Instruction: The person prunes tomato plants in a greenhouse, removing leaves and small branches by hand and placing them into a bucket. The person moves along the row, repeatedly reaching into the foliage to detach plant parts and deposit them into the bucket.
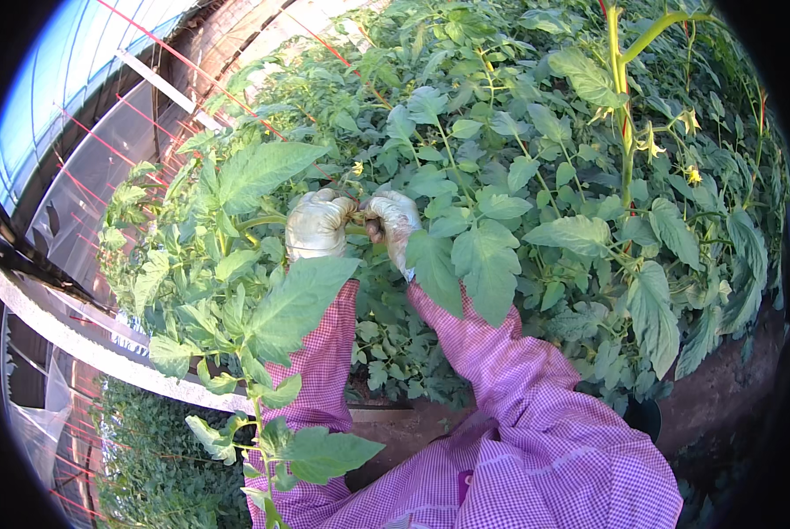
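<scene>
My left hand (315,225), in a pale, stained glove, is closed around a green tomato stem (262,220). The stem enters from the left and shows again between my hands. Close against it on the right, my right hand (395,221) curls its fingers on the same stem; its glove is dirty at the fingertips. A thin red string (332,177) runs down to where the hands meet, and the fingers hide its end. Large tomato leaves (302,304) hang over my left wrist, and other leaves (484,261) cover part of my right forearm.
A thick tomato stem (626,152) with yellow flowers (649,142) rises along a red string at the right. Dense tomato foliage (553,132) fills the far side. At the left are a pale curved rail (104,350), plastic sheeting (94,165) and several slanting red strings (190,63).
</scene>
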The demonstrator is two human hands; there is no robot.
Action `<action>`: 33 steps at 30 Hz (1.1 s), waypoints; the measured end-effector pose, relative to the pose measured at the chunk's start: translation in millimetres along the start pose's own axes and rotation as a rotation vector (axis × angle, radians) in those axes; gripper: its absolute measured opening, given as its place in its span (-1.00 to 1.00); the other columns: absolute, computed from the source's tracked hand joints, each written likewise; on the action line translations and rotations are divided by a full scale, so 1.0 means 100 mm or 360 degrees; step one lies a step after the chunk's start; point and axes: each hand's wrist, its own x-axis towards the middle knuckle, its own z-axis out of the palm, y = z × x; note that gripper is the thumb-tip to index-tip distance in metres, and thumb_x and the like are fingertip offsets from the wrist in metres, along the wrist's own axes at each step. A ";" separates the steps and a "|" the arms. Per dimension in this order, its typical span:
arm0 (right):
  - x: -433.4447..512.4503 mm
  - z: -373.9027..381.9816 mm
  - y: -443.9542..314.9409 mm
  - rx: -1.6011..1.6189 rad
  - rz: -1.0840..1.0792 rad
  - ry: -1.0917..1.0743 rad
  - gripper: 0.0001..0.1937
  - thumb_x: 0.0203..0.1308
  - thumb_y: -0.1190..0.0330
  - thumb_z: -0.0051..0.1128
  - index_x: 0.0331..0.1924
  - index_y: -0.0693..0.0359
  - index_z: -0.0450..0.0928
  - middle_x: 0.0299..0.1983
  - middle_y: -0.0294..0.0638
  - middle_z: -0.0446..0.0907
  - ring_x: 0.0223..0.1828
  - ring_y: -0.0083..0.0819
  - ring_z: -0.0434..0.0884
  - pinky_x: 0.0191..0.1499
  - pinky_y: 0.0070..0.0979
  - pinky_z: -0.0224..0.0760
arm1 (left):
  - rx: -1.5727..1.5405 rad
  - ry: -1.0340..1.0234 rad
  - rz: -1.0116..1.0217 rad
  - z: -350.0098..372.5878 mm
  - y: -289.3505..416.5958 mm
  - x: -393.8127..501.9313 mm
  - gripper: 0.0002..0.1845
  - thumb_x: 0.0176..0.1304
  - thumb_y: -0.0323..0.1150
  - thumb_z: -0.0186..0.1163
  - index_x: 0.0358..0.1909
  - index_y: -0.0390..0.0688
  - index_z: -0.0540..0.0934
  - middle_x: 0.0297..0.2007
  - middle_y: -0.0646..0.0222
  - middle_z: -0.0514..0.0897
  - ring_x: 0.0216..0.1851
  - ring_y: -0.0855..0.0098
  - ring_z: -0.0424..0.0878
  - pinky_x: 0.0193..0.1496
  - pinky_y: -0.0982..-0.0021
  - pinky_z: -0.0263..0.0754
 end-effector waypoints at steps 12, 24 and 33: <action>0.12 -0.09 -0.01 0.0389 0.0001 -0.0128 -0.81 -0.11 0.52 -0.09 -0.31 0.33 0.40 -0.35 -0.11 0.49 -0.60 -0.44 0.42 -0.58 -0.53 0.33 | 0.0177 0.0340 -0.0081 0.03 0.00 0.24 -0.59 -0.17 -0.64 0.00 -0.21 -0.11 0.56 -0.26 0.21 0.57 -0.21 0.13 0.50 -0.13 0.28 0.40; 0.31 -0.02 -0.08 0.0289 0.0207 -0.0116 -0.85 0.02 0.37 0.05 -0.38 0.28 0.47 -0.50 -0.28 0.51 -0.62 -0.59 0.35 -0.61 -0.64 0.18 | 0.0364 -0.0046 0.0080 0.00 -0.07 0.50 -0.78 -0.20 -0.49 0.26 -0.40 -0.10 0.61 -0.41 0.31 0.56 -0.26 0.23 0.49 -0.21 0.30 0.37; 0.21 0.06 -0.18 0.0197 0.0051 -0.0110 -0.89 -0.01 0.43 0.04 -0.37 0.25 0.44 -0.50 -0.24 0.52 -0.65 -0.61 0.33 -0.65 -0.66 0.15 | 0.0160 0.0019 0.0148 0.02 -0.08 0.48 -0.79 -0.21 -0.55 0.23 -0.42 -0.14 0.61 -0.46 0.29 0.57 -0.34 0.23 0.51 -0.28 0.33 0.38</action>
